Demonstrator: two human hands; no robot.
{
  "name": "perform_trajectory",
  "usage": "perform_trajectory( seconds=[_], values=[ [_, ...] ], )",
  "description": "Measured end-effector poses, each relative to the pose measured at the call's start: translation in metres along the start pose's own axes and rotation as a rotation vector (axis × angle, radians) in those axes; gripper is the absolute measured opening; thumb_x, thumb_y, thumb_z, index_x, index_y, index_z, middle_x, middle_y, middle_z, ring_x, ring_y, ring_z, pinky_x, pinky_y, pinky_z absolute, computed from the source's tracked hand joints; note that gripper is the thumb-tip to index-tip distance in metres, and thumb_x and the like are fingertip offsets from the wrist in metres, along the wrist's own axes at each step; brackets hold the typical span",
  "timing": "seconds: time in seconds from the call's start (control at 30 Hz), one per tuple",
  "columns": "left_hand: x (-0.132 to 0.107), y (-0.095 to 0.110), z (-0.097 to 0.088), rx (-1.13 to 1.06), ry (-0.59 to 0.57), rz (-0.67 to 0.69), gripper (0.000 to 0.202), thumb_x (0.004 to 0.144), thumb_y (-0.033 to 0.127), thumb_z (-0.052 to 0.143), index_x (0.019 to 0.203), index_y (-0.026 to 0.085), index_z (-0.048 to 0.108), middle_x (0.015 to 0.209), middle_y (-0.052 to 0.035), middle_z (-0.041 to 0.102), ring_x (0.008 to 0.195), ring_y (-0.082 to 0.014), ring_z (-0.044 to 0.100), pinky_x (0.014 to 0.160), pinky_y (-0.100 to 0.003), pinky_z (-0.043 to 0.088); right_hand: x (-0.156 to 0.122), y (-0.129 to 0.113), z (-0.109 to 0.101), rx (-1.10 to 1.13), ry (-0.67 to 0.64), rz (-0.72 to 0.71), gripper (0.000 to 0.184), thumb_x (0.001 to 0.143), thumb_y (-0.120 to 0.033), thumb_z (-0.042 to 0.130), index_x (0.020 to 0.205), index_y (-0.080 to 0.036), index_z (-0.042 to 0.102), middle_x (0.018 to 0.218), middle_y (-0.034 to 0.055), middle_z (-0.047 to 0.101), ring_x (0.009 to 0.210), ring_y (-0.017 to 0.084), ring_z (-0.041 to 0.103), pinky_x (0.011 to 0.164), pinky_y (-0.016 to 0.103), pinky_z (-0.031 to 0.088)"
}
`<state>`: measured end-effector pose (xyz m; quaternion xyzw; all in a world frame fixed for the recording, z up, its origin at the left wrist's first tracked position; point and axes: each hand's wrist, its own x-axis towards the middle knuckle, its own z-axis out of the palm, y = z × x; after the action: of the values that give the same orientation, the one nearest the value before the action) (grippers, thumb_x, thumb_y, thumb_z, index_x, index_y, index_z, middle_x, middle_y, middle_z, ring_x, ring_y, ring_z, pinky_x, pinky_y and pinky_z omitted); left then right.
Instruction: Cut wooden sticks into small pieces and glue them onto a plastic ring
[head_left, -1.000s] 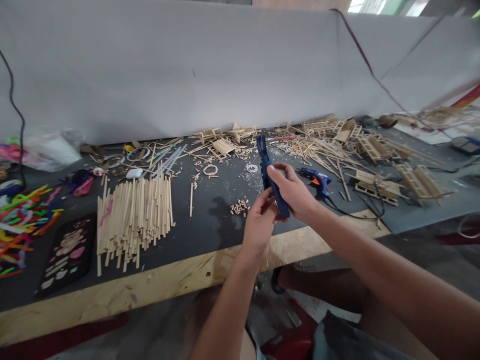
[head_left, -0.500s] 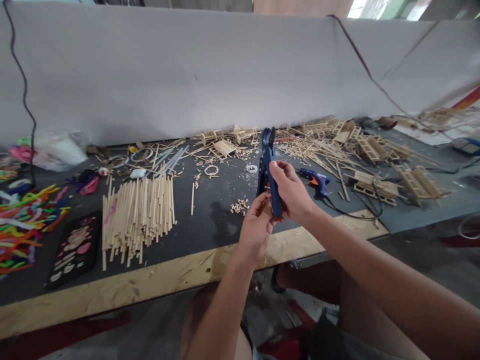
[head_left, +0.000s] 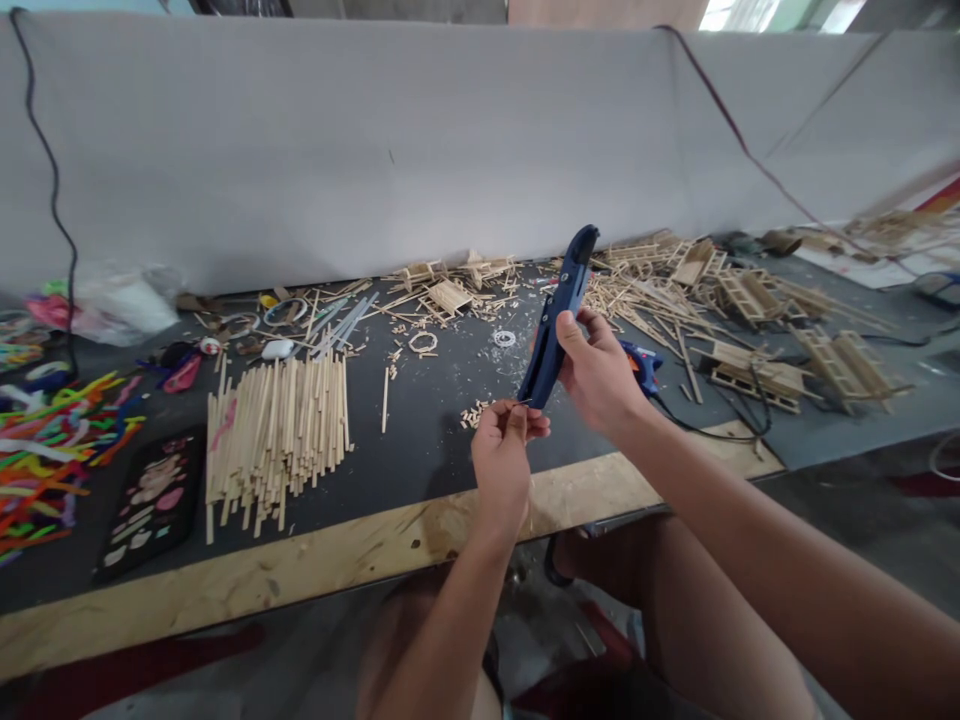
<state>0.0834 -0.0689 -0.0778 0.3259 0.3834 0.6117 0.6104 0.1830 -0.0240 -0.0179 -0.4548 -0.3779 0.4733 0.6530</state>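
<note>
My right hand [head_left: 600, 375] is wrapped round a dark blue cutter tool [head_left: 559, 310], held above the table and tilted with its head up to the right. Just below the tool's lower end, my left hand [head_left: 506, 440] is pinched at the fingertips on something small that I cannot make out. A small heap of short cut wood bits [head_left: 474, 412] lies on the dark mat beneath my hands. A bundle of long wooden sticks [head_left: 277, 430] lies to the left.
A blue glue gun [head_left: 641, 362] with its cord lies right of my hands. Stick-built ladders and frames [head_left: 750, 330] crowd the back right. Coloured pipe cleaners [head_left: 52, 450] and a dark card [head_left: 146, 500] lie at the left. A grey wall [head_left: 375, 150] backs the table.
The cutter has swung from upright to leaning right and risen a little. My left hand has come off its handle and dropped just below it, fingers pinched.
</note>
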Motion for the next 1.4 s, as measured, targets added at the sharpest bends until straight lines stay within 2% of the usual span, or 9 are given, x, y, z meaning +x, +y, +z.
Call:
perform_trajectory(
  seconds=[0.4, 0.57, 0.7, 0.83, 1.03, 1.13, 1.23, 1.33, 1.4],
  values=[
    [0.013, 0.0, -0.01, 0.015, -0.112, 0.001, 0.015, 0.077, 0.031, 0.06, 0.08, 0.016, 0.057, 0.07, 0.0013, 0.058, 0.06, -0.0094, 0.057, 0.064, -0.025, 0.048, -0.007, 0.005, 0.0, 0.142, -0.1, 0.085, 0.037, 0.07, -0.05, 0.065, 0.091, -0.025, 0.048, 0.068, -0.0041, 0.059, 0.066, 0.014, 0.06, 0.055, 0.025, 0.047],
    [0.015, 0.008, -0.016, -0.017, -0.149, -0.137, 0.02, 0.073, 0.034, 0.065, 0.078, 0.015, 0.058, 0.074, -0.0001, 0.059, 0.063, -0.0107, 0.057, 0.063, -0.027, 0.049, -0.012, 0.01, 0.001, 0.109, -0.114, 0.127, 0.038, 0.07, -0.049, 0.065, 0.094, -0.024, 0.048, 0.073, -0.0034, 0.059, 0.066, 0.014, 0.06, 0.057, 0.026, 0.049],
    [0.014, 0.015, -0.021, -0.006, -0.17, -0.2, 0.029, 0.074, 0.04, 0.062, 0.09, 0.016, 0.058, 0.089, -0.0046, 0.062, 0.075, -0.0133, 0.058, 0.065, -0.027, 0.047, -0.013, 0.019, -0.001, 0.0, -0.112, 0.113, 0.04, 0.071, -0.047, 0.064, 0.1, -0.024, 0.047, 0.074, -0.0037, 0.058, 0.069, 0.013, 0.059, 0.064, 0.027, 0.049],
    [0.013, 0.017, -0.027, 0.168, -0.289, -0.161, 0.045, 0.067, 0.031, 0.071, 0.106, 0.017, 0.053, 0.105, -0.0082, 0.061, 0.09, -0.0174, 0.057, 0.074, -0.027, 0.044, -0.017, 0.032, 0.001, -0.11, -0.153, 0.138, 0.042, 0.072, -0.049, 0.062, 0.104, -0.025, 0.046, 0.074, -0.0035, 0.059, 0.074, 0.014, 0.059, 0.068, 0.028, 0.048],
    [0.018, 0.022, -0.046, 0.78, -0.119, 0.052, 0.035, 0.076, 0.036, 0.057, 0.105, 0.018, 0.055, 0.093, -0.0061, 0.064, 0.084, -0.0195, 0.059, 0.073, -0.029, 0.043, -0.026, 0.042, 0.002, -0.262, -0.281, 0.207, 0.037, 0.076, -0.042, 0.059, 0.105, -0.022, 0.048, 0.089, 0.0018, 0.064, 0.084, 0.014, 0.059, 0.077, 0.03, 0.045],
    [0.025, 0.038, -0.063, 1.04, 0.039, 0.047, 0.042, 0.077, 0.043, 0.053, 0.108, 0.016, 0.054, 0.093, -0.009, 0.065, 0.085, -0.023, 0.061, 0.072, -0.031, 0.044, -0.022, 0.036, -0.02, -0.38, -0.237, 0.188, 0.037, 0.074, -0.041, 0.062, 0.103, -0.022, 0.05, 0.09, 0.002, 0.063, 0.082, 0.015, 0.058, 0.076, 0.031, 0.045],
    [0.031, 0.059, -0.084, 1.291, 0.176, 0.0, 0.044, 0.079, 0.049, 0.046, 0.106, 0.015, 0.054, 0.079, -0.0088, 0.065, 0.071, -0.0246, 0.061, 0.062, -0.031, 0.043, -0.011, 0.023, -0.061, -0.497, -0.132, 0.135, 0.028, 0.072, -0.039, 0.062, 0.093, -0.02, 0.056, 0.083, 0.0012, 0.061, 0.075, 0.014, 0.057, 0.07, 0.028, 0.045],
    [0.034, 0.076, -0.105, 1.509, 0.31, -0.031, 0.039, 0.081, 0.05, 0.04, 0.099, 0.018, 0.054, 0.081, -0.0084, 0.064, 0.074, -0.0255, 0.062, 0.06, -0.03, 0.043, 0.0, 0.009, -0.11, -0.648, 0.158, 0.116, 0.026, 0.07, -0.038, 0.061, 0.089, -0.02, 0.057, 0.078, -0.0001, 0.059, 0.07, 0.012, 0.054, 0.067, 0.025, 0.043],
    [0.036, 0.083, -0.118, 1.564, 0.358, -0.076, 0.038, 0.08, 0.047, 0.04, 0.097, 0.016, 0.054, 0.083, -0.0112, 0.064, 0.079, -0.0291, 0.062, 0.062, -0.032, 0.043, 0.007, 0.003, -0.139, -0.699, 0.249, 0.148, 0.026, 0.07, -0.036, 0.06, 0.091, -0.02, 0.056, 0.081, 0.0016, 0.059, 0.073, 0.014, 0.053, 0.067, 0.027, 0.042]
  ],
)
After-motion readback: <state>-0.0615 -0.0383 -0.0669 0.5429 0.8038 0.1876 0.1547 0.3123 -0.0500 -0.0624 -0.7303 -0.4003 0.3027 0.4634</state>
